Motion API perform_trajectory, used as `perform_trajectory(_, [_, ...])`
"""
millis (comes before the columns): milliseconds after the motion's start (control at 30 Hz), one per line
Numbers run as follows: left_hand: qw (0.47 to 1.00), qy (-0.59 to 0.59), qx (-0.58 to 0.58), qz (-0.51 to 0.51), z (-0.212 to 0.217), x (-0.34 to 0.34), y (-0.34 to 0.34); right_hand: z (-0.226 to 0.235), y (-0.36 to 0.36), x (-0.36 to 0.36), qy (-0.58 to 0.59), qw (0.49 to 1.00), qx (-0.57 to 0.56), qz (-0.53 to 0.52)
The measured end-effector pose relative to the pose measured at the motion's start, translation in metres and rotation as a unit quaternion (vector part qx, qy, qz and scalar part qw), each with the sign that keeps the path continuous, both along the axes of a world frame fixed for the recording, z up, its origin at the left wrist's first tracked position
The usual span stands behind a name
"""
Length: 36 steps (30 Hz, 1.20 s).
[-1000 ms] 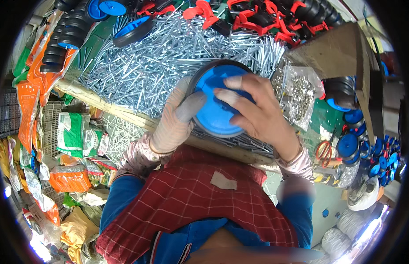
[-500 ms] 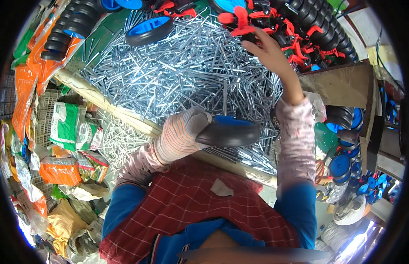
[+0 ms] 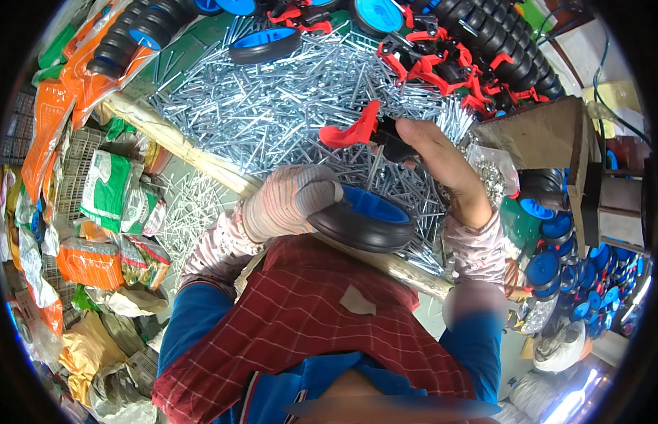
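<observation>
My left hand [image 3: 290, 201], in a striped knit glove, grips a black wheel [image 3: 364, 237] with a blue hub at its left rim. The wheel is tilted, so part of the blue inside shows from above. My bare right hand [image 3: 445, 159] holds a red-and-black plastic bracket [image 3: 357, 131] by its black end. The bracket's red lever points left, just above and beyond the wheel, apart from it. Beneath both hands spreads a heap of long silver metal pins [image 3: 251, 106]. My right fingertips are partly hidden behind the bracket.
More red-and-black brackets [image 3: 442, 67] are piled at the far right, beside rows of black wheels [image 3: 498, 42]. A loose wheel [image 3: 265, 46] lies on the pins. A wooden rail [image 3: 180, 145] edges the bench. Bags [image 3: 106, 191] stand at left, a brown board [image 3: 534, 134] at right.
My right hand has come back from the bracket pile toward the wheel, bringing one bracket. The wheel in my left hand has tipped, showing more of its blue hub.
</observation>
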<state>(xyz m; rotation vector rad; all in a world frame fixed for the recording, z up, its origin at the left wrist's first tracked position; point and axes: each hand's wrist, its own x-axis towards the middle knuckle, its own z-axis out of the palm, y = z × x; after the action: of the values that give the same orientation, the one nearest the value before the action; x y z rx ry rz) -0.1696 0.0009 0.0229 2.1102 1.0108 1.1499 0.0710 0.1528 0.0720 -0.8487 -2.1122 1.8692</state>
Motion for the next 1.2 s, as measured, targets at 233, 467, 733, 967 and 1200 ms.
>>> perform_trajectory(233, [0.96,0.134,0.246,0.019,0.022,-0.029,-0.006,0.028,-0.007,-0.058,0.018,0.917,0.336,0.212])
perform_trajectory(467, [0.987,0.057,0.137,0.066,0.015,-0.064,-0.037,0.041,-0.003,-0.119,-0.003,0.914,0.233,0.333])
perform_trajectory(733, [0.983,0.074,0.108,0.125,0.01,-0.077,-0.061,0.032,-0.001,-0.157,-0.055,0.882,0.137,0.447])
perform_trajectory(967, [0.983,0.035,0.132,0.121,0.014,-0.071,-0.043,-0.069,0.104,-0.18,-0.037,0.83,0.556,0.029])
perform_trajectory(1200, [0.995,-0.102,-0.012,-0.017,-0.02,-0.03,-0.054,-0.002,0.016,-0.045,0.053,0.883,0.465,0.035])
